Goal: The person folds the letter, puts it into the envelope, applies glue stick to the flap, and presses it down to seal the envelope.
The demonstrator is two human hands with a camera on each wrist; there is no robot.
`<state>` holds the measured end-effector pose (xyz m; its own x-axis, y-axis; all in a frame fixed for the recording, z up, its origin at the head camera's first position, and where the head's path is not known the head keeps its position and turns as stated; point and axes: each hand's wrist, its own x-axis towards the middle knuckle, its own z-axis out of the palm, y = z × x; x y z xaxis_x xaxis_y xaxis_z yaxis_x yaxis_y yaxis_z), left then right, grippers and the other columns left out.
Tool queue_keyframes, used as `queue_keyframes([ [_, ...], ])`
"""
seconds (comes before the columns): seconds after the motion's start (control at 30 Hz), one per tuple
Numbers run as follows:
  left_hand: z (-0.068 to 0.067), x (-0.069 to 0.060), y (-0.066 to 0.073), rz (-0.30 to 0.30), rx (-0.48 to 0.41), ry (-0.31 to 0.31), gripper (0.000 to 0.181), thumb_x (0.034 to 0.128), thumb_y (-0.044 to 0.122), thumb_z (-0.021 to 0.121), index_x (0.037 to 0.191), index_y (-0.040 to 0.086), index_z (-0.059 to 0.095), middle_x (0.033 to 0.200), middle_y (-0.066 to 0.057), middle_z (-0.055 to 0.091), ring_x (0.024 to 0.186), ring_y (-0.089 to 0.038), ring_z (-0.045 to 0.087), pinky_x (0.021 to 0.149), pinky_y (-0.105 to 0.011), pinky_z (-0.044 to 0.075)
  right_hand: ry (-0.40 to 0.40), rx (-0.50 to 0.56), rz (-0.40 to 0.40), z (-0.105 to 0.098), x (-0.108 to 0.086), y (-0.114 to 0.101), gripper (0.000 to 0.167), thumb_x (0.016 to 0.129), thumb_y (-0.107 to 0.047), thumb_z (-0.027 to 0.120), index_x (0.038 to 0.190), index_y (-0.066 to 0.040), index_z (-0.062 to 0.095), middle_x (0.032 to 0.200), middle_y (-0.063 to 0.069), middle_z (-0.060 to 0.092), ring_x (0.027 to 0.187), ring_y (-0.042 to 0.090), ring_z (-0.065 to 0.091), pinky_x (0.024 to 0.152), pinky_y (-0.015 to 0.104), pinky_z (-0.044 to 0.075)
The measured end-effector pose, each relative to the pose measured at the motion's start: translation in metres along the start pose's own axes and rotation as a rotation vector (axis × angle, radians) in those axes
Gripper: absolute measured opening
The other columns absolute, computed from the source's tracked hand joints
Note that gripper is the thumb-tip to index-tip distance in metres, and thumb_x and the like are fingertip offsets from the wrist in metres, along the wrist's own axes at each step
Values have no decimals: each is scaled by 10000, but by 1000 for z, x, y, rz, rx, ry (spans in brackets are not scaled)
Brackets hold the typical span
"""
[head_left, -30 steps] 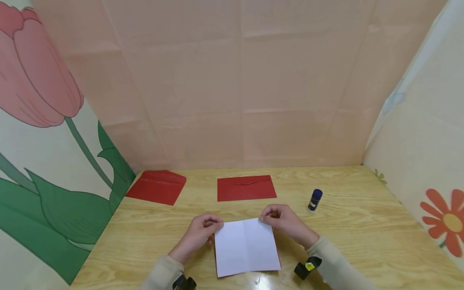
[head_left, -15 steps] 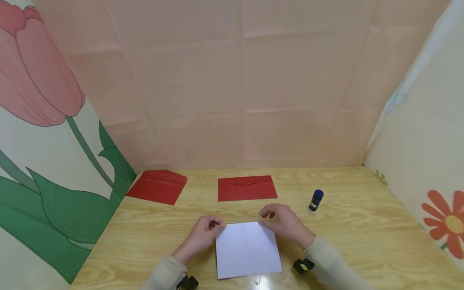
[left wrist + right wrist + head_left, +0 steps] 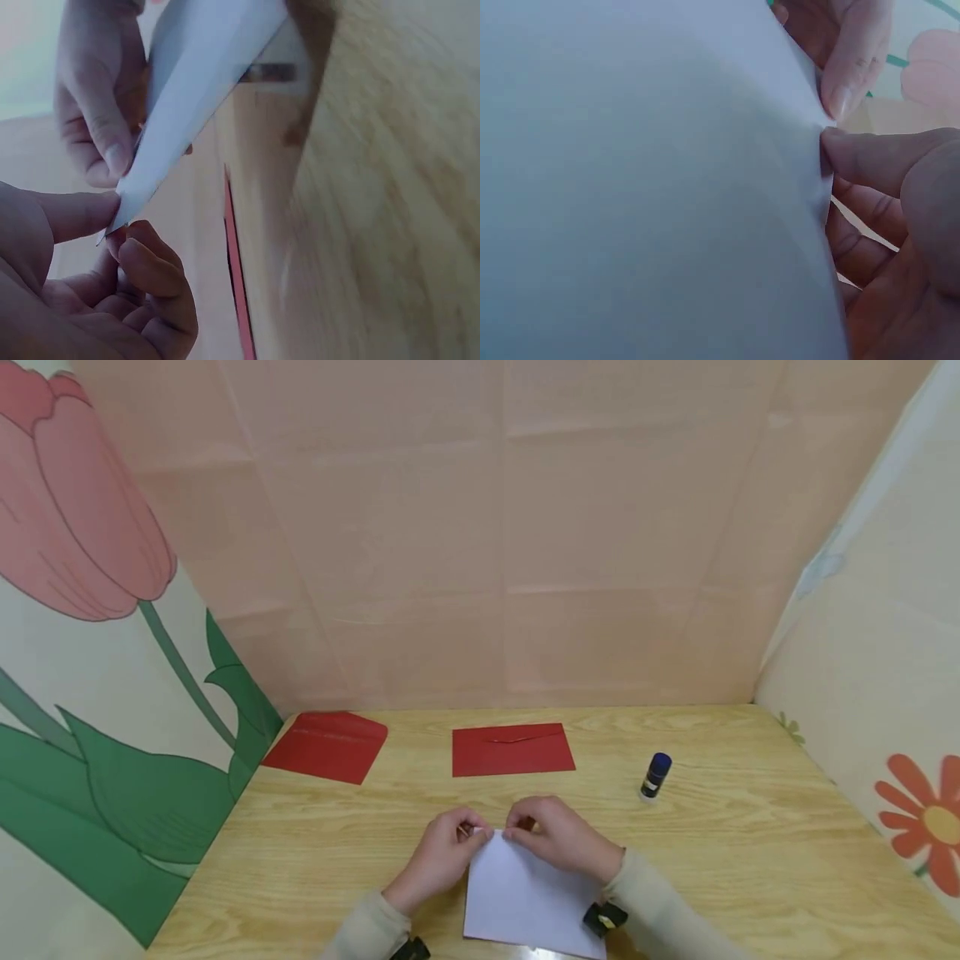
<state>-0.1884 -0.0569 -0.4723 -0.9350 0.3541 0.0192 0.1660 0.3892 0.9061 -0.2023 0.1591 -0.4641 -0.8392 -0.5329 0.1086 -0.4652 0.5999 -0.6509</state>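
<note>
White paper (image 3: pixel 525 897) is held up near the table's front edge, its upper left corner between both hands in the head view. My left hand (image 3: pixel 441 857) pinches that corner between thumb and fingers; in the left wrist view the left hand (image 3: pixel 97 277) grips the tip of the white paper (image 3: pixel 180 112). Right beside it, my right hand (image 3: pixel 564 839) pinches the top edge. The right wrist view shows the right hand (image 3: pixel 900 202) with its thumb on the near face of the paper (image 3: pixel 645 180) and fingers behind.
Toward the back of the wooden table (image 3: pixel 750 827) lie a red envelope (image 3: pixel 513 750) at the middle and another red envelope (image 3: pixel 327 748) at the left. A glue stick (image 3: pixel 656 776) with a dark blue cap stands at the right. Printed walls enclose the table.
The paper's visible centre crease has gone from view, and the paper has shifted right and toward the front edge. The right hand has moved left along the top edge, close to the left hand.
</note>
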Motion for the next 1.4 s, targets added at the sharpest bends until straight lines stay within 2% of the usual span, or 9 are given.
queue_keyframes([
  [0.17, -4, 0, -4, 27, 30, 15, 95, 988, 146, 631, 909, 116, 674, 821, 8, 591, 677, -120, 499, 583, -232, 433, 3, -9, 26, -5, -5, 6, 92, 964, -225, 682, 878, -238, 713, 810, -153, 633, 750, 44, 566, 689, 239, 508],
  [0.3, -11, 0, -8, -4, 20, 29, 92, 982, 151, 641, 908, 98, 657, 840, -8, 583, 713, -145, 503, 598, -242, 436, 4, 1, 56, -11, -12, 12, 122, 972, -207, 671, 857, -239, 696, 808, -143, 632, 747, 46, 561, 688, 238, 501],
  [0.5, -17, -1, -8, -44, 0, -7, 108, 982, 173, 648, 917, 86, 654, 850, -22, 588, 724, -168, 514, 588, -257, 448, -44, 57, 54, -15, -17, 19, 113, 989, -246, 646, 886, -231, 688, 829, -117, 636, 757, 60, 561, 682, 241, 501],
  [0.87, -28, -1, -19, -53, 10, 21, 107, 991, 159, 627, 937, 80, 675, 932, -28, 620, 813, -180, 524, 663, -273, 471, -15, 4, 131, -26, -28, 38, 106, 995, -233, 636, 896, -231, 672, 796, -109, 609, 717, 74, 549, 631, 244, 496],
  [1.03, -31, -1, -21, -57, -7, 19, 112, 974, 178, 657, 935, 80, 694, 926, -26, 629, 826, -180, 533, 660, -268, 485, -19, 14, 142, -28, -29, 38, 113, 995, -243, 637, 887, -232, 669, 790, -107, 607, 717, 85, 554, 619, 246, 494],
  [1.1, -32, -1, -20, -65, -41, 23, 124, 978, 173, 651, 957, 62, 701, 921, -43, 622, 787, -178, 544, 640, -271, 493, 2, 17, 145, -29, -28, 36, 115, 991, -223, 642, 882, -232, 676, 791, -106, 612, 714, 88, 553, 616, 246, 495],
  [1.23, -33, 0, -15, -88, -121, 31, 153, 998, 174, 620, 1011, 39, 692, 903, -80, 597, 655, -187, 553, 520, -262, 455, 90, 61, 155, -33, -28, 30, 101, 976, -193, 660, 890, -215, 708, 786, -87, 629, 700, 100, 553, 605, 243, 496],
  [1.4, -30, 3, -5, -100, -173, 41, 174, 1003, 208, 620, 1021, 48, 684, 892, -95, 586, 616, -231, 573, 480, -238, 418, 156, 223, 152, -39, -26, 17, 136, 991, -235, 641, 949, -136, 725, 797, -5, 642, 684, 122, 552, 612, 265, 500],
])
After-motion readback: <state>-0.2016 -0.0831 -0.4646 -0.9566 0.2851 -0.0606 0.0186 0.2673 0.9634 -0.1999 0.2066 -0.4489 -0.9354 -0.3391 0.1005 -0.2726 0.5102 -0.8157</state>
